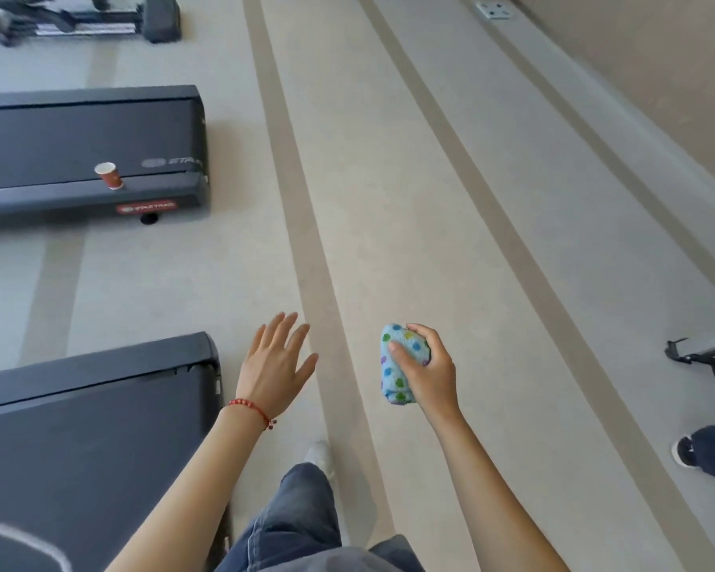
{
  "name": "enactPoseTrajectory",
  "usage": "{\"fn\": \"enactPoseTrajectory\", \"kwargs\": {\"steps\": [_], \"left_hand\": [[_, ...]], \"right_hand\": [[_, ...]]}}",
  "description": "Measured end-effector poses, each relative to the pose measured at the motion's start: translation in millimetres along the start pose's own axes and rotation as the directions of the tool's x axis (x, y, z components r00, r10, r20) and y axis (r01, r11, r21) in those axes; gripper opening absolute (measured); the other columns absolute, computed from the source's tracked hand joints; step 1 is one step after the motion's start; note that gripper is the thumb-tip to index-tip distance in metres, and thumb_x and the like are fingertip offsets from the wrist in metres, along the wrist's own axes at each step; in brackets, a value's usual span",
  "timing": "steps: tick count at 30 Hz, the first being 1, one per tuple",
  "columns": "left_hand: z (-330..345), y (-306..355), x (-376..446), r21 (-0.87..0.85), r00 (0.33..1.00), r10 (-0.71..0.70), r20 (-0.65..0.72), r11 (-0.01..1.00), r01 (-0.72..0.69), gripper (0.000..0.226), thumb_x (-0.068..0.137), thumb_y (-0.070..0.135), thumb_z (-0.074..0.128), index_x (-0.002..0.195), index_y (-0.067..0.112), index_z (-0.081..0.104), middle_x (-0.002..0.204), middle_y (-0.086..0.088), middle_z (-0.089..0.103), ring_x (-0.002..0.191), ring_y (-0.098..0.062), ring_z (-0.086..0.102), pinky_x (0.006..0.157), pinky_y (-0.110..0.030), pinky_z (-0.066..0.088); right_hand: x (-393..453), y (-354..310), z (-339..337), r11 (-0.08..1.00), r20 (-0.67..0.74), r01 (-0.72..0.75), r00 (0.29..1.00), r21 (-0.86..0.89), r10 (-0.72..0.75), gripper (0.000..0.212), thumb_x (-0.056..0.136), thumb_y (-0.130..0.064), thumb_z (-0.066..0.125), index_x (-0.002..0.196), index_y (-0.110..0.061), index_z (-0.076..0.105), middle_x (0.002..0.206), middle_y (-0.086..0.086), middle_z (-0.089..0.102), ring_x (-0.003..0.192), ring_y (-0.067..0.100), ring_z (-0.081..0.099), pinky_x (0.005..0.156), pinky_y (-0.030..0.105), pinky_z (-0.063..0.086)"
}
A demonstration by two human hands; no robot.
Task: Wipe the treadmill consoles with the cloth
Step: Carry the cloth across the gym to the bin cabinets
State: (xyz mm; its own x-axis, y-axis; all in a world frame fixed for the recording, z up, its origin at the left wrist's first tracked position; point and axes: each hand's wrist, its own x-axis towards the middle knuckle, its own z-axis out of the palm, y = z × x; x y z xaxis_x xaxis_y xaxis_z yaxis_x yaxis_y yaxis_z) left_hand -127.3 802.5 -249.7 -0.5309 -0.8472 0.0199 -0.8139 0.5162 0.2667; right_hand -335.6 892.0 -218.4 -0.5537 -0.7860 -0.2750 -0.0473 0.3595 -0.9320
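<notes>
Here, above the striped floor (389,200) beside two treadmills: right hand (428,373) curled round the balled blue dotted cloth (397,365), left hand (275,365) empty with fingers spread wide, red cup (109,175) on the farther treadmill (79,146).

A single wide-angle camera sat on the person's head and looked forward and steeply down at the striped floor (389,200). Both forearms reached in from the bottom edge, close to the lens. Two treadmill decks, the nearer (79,427) and the farther (87,134), ran in from the left edge.
</notes>
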Motion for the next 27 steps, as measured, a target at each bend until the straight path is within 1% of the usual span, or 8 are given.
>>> {"fn": "enactPoseTrajectory", "kwargs": {"steps": [5,7,11,14,18,20,25,27], "left_hand": [[-15.7,-36.9,92.5,0.003,1.0,0.001,-0.029,1.0,-0.001,0.056,0.089,0.044,0.033,0.118,0.004,0.059,0.127,-0.018,0.055,0.122,-0.037,0.048,0.1,-0.051,0.034],[-19.9,-47.6,126.7,-0.006,0.999,-0.009,-0.042,1.0,0.009,0.056,0.089,0.044,0.033,0.118,0.004,0.059,0.127,-0.018,0.055,0.121,-0.037,0.048,0.1,-0.052,0.035],[-22.9,-64.0,193.4,-0.015,0.997,-0.027,-0.072,1.0,0.026,0.054,0.088,0.043,0.035,0.116,0.004,0.06,0.125,-0.018,0.057,0.119,-0.037,0.049,0.097,-0.052,0.038],[-21.1,-77.7,251.6,-0.018,0.995,-0.045,-0.087,0.999,0.043,0.054,0.087,0.043,0.035,0.114,0.004,0.061,0.123,-0.018,0.058,0.118,-0.038,0.051,0.095,-0.053,0.04],[-21.9,-99.2,335.9,-0.001,0.992,-0.082,-0.1,0.997,0.083,0.054,0.087,0.043,0.035,0.114,0.004,0.061,0.124,-0.018,0.057,0.118,-0.038,0.05,0.095,-0.053,0.04],[-26.5,-107.5,378.0,0.001,0.989,-0.105,-0.101,0.994,0.106,0.053,0.087,0.043,0.035,0.114,0.005,0.061,0.124,-0.018,0.057,0.118,-0.038,0.05,0.095,-0.052,0.04],[-46.1,-131.1,474.3,0.01,0.982,-0.142,-0.121,0.99,0.144,0.053,0.088,0.043,0.035,0.114,0.005,0.061,0.123,-0.018,0.057,0.117,-0.038,0.051,0.095,-0.053,0.04],[-51.3,-144.8,509.2,0.014,0.978,-0.165,-0.125,0.986,0.168,0.053,0.088,0.043,0.035,0.114,0.005,0.061,0.123,-0.018,0.058,0.116,-0.039,0.052,0.095,-0.053,0.04]], "right_hand": [[86.6,-44.2,32.5,1.0,-0.003,0.005,1.0,0.029,-0.005,0.03,0.078,-0.025,0.072,0.105,-0.029,0.058,0.093,-0.017,0.062,0.076,-0.007,0.063,0.06,0.009,0.051],[118.5,-58.9,42.2,1.0,0.002,0.008,1.0,0.03,-0.008,0.032,0.078,-0.025,0.072,0.107,-0.028,0.058,0.096,-0.017,0.062,0.083,-0.002,0.063,0.062,0.012,0.052],[188.0,-83.0,60.6,1.0,0.037,0.014,0.999,0.013,-0.015,0.034,0.078,-0.028,0.072,0.108,-0.03,0.057,0.101,-0.015,0.063,0.09,0.004,0.064,0.07,0.023,0.056],[250.0,-99.7,75.7,0.999,0.058,0.032,0.998,0.004,-0.032,0.033,0.077,-0.028,0.073,0.106,-0.032,0.058,0.098,-0.017,0.063,0.089,0.0,0.063,0.071,0.02,0.053],[338.0,-128.2,96.5,0.999,0.118,0.039,0.992,0.013,-0.04,0.033,0.077,-0.028,0.073,0.107,-0.031,0.057,0.096,-0.017,0.063,0.086,0.0,0.063,0.067,0.018,0.053],[381.6,-146.4,105.0,0.999,0.151,0.041,0.988,0.013,-0.042,0.033,0.078,-0.027,0.072,0.107,-0.031,0.057,0.095,-0.017,0.063,0.083,-0.001,0.063,0.063,0.015,0.053],[480.1,-195.1,130.9,0.999,0.217,0.053,0.975,0.011,-0.054,0.033,0.078,-0.026,0.072,0.108,-0.029,0.057,0.094,-0.016,0.062,0.074,-0.008,0.063,0.055,0.009,0.049],[515.9,-210.5,145.2,0.998,0.229,0.058,0.972,0.005,-0.057,0.033,0.079,-0.026,0.072,0.108,-0.028,0.057,0.094,-0.015,0.062,0.076,-0.004,0.063,0.055,0.01,0.049]]}}
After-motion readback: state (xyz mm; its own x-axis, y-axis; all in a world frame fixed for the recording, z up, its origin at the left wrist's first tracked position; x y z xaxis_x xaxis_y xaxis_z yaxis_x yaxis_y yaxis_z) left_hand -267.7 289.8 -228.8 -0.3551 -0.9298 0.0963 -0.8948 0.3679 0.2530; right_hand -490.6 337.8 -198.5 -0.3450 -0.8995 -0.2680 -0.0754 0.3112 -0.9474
